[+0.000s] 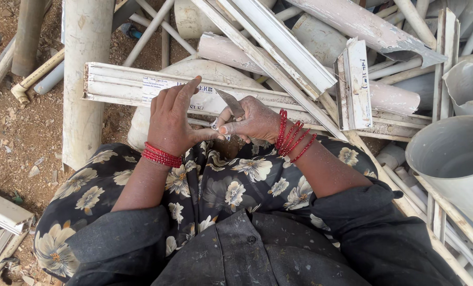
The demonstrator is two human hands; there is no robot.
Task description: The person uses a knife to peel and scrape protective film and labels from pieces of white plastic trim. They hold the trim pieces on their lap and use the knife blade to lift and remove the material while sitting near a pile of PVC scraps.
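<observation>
Partly hidden under both hands, a long white ribbed plastic channel strip (pixel 120 85) lies across the person's lap, its paper label half covered and its far end lost beneath crossed offcuts at 3 o'clock. The left hand (pixel 171 121) presses flat on the strip, fingers together, index finger stretched over the label. The right hand (pixel 252 121) has its fingers clamped on a small knife (pixel 230 103), whose dull grey blade points toward 11 o'clock; the handle is buried in the grip and cannot be made out. Red beaded bangles (pixel 293 139) circle both wrists. Dusty white pipes (pixel 87 79), round and chalky, and a wide grey pipe mouth (pixel 451 159) at 3 o'clock, cut off by the frame, crowd the brown dirt ground (pixel 14 127).
</observation>
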